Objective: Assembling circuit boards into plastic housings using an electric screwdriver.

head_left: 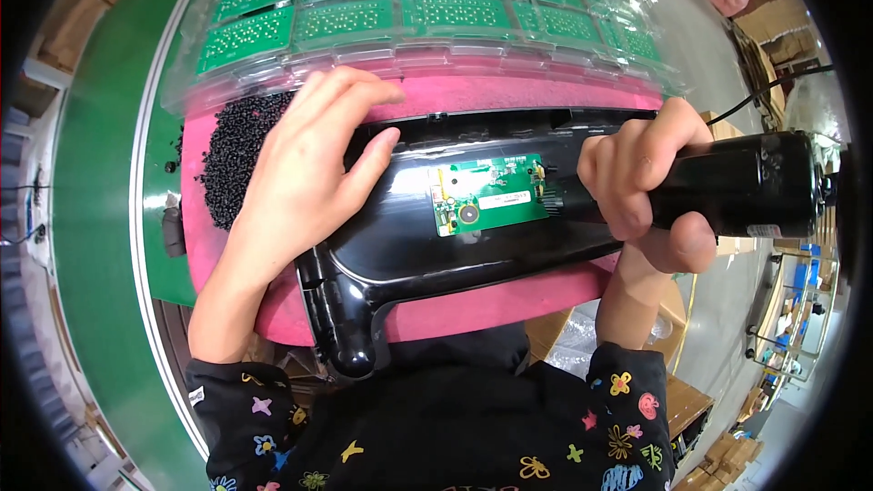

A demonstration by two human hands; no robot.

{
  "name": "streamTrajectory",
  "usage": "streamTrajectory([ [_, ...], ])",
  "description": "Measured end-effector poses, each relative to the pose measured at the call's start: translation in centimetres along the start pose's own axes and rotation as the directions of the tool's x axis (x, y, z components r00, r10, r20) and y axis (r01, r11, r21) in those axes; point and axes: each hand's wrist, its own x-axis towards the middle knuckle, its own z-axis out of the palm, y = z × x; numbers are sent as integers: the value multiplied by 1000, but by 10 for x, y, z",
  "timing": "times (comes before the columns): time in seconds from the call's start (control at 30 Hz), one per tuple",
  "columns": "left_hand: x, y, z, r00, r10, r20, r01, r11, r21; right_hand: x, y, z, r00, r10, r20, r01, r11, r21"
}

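My right hand (pixel 647 184) is wrapped round a black cylindrical electric screwdriver (pixel 750 184); its tip is hidden behind the fingers. A glossy black plastic housing (pixel 400 259) lies below both hands. On it rests a green circuit board (pixel 491 195) with a white label, a round part and pins at its right edge. Over the housing's left end is my left hand (pixel 314 159), its fingers stretched out and its thumb apart, with nothing visible between them. Beside that hand is a heap of small black screws (pixel 238 159).
A pink mat (pixel 509 307) lies under the housing. Clear plastic trays (pixel 436 59) holding several green boards stand along the far side. A black cable (pixel 773 86) runs at the right. Cardboard boxes (pixel 673 309) are below the right edge.
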Motion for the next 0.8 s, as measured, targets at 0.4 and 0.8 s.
streamTrajectory([
  [0.4, -5, 5, -2, 982, -19, 189, 11, 999, 39, 5, 4, -25, 903, 128, -410, 194, 730, 655],
  [0.8, -10, 23, -10, 956, -74, 284, 68, 997, 30, -9, -14, 4, 718, -293, -632, 262, 954, -145],
])
